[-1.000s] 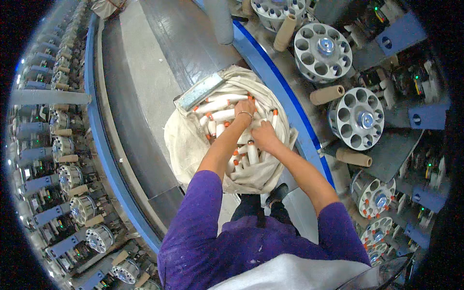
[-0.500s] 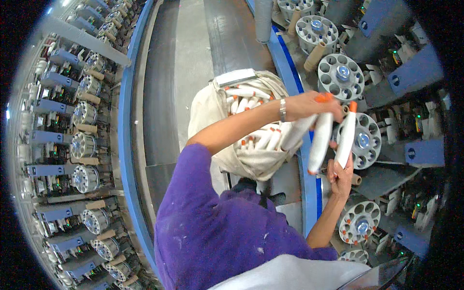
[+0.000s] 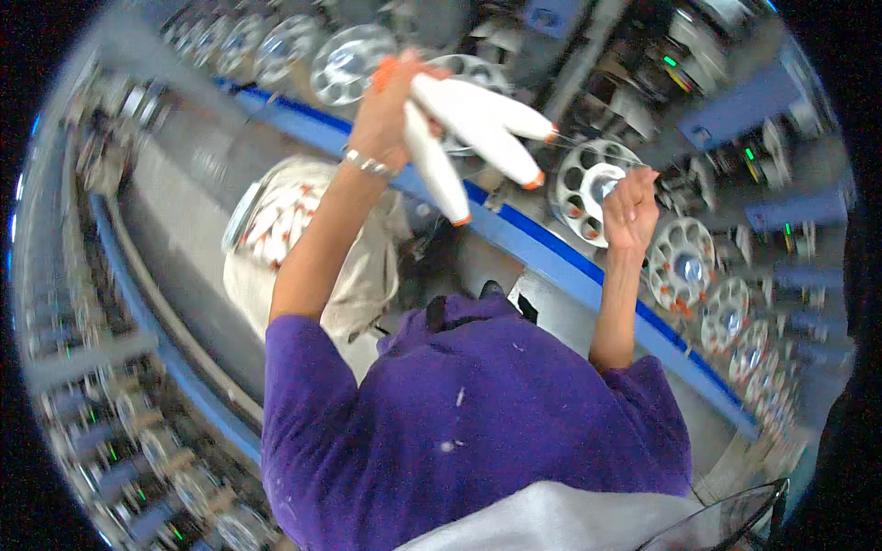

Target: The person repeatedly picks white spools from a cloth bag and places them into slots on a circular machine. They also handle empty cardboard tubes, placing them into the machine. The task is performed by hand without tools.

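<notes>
Three white yarn bobbins point(image 3: 473, 119) with orange tips fan out from my left hand point(image 3: 386, 110), whose fingers wrap round their upper ends. My left arm reaches over a cloth-lined bag point(image 3: 312, 303) of similar bobbins. From one bobbin's tip a fine thread point(image 3: 579, 141) runs towards my right hand point(image 3: 631, 211). That hand is raised with its fingers pinched together and seems to grip the thread; its end is too small to make out. Just behind my right hand is a round magazine point(image 3: 581, 207) with holes around its hub, partly covered by the hand.
More round magazines point(image 3: 682, 262) line the machine on the right, several with orange tips in their holes. A blue rail point(image 3: 542, 243) runs along the machine's front. Another machine row point(image 3: 156, 450) stands at the left, across the aisle floor point(image 3: 175, 211).
The bobbin from my right hand is now with the other bobbins in my left. My right hand has moved away, fingers pinched. The view has swung to the right along the machine.
</notes>
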The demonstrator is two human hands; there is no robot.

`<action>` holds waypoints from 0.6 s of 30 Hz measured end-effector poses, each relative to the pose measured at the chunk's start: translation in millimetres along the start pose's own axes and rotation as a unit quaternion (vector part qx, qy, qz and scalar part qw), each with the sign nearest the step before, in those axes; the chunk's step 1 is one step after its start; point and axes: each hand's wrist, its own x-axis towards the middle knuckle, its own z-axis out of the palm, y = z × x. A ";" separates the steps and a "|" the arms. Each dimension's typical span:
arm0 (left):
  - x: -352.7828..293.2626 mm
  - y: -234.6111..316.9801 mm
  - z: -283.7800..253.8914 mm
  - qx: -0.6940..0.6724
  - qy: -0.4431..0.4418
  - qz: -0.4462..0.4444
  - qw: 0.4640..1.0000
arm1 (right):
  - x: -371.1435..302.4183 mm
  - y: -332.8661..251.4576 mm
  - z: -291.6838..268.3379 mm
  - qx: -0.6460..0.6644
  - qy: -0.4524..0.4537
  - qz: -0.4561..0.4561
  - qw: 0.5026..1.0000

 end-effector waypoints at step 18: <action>42.6 -49.1 75.9 -0.105 -0.139 -0.170 0.970 | -54.7 -18.1 -36.4 -0.588 0.035 0.127 0.798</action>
